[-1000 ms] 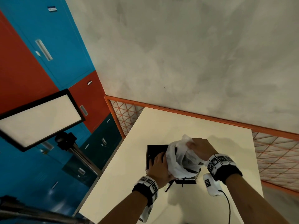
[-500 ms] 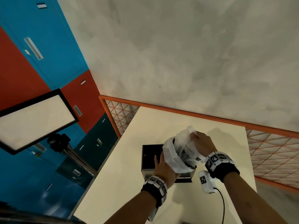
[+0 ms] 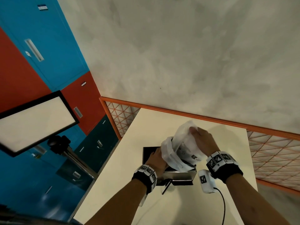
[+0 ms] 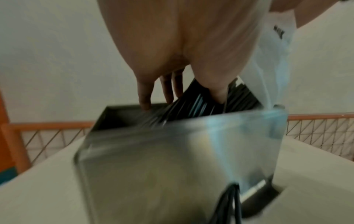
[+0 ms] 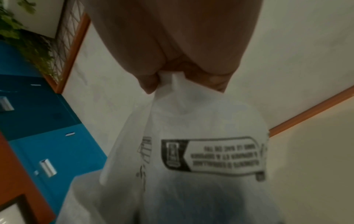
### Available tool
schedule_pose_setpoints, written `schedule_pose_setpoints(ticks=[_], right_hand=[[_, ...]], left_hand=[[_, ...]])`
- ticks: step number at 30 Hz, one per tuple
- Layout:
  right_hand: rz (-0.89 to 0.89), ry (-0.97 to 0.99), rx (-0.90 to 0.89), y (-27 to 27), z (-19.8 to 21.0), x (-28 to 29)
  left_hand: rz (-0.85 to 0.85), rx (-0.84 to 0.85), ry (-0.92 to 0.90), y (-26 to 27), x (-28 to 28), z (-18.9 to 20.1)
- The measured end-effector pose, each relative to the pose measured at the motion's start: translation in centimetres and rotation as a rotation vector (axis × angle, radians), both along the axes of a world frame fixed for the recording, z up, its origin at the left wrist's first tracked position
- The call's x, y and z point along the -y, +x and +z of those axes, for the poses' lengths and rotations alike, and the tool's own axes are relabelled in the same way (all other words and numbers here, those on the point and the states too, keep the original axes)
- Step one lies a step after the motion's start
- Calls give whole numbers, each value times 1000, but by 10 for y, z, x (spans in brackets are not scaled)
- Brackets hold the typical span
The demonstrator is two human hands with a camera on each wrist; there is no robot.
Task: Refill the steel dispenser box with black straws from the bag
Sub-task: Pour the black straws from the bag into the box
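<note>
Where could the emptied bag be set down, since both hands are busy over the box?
Bare table lies beyond the box, up to the orange rail, and on its left toward the table edge. The near side has a loose straw and the wrist cable. Over the box it is crowded: bag, left hand, right hand.

wall [image 3: 178,54] grey | lockers [image 3: 48,38] blue, red | table [image 3: 113,168] cream

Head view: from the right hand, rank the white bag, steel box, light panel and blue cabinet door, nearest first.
1. white bag, pinched by the right hand.
2. steel box, just below.
3. light panel, far left.
4. blue cabinet door, upper left.
</note>
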State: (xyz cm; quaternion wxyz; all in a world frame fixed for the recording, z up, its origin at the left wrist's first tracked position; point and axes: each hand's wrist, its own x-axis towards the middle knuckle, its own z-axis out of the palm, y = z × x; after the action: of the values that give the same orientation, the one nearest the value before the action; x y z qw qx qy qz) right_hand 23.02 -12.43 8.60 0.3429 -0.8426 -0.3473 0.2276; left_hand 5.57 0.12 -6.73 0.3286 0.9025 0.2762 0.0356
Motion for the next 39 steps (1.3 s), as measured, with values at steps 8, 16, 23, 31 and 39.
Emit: schedule_pose_setpoints(ticks=[8,16,23,31,39], right_hand=[[385,-253,114,-25,-33,7],[239,-30,41,-28,-12,-3],[275,-143,32,-38,-16,-16],[57,107,146,-28,10,-16],[-19,128,165,-6,26,-11]], left_hand=[[56,203,1,-35,18,-8],[31,60,56,-34,12,-10],[167,63,-54,-30,14,-11],[163,11,9,-28,10,-10],[181,-43,-13,-26,11,-11]])
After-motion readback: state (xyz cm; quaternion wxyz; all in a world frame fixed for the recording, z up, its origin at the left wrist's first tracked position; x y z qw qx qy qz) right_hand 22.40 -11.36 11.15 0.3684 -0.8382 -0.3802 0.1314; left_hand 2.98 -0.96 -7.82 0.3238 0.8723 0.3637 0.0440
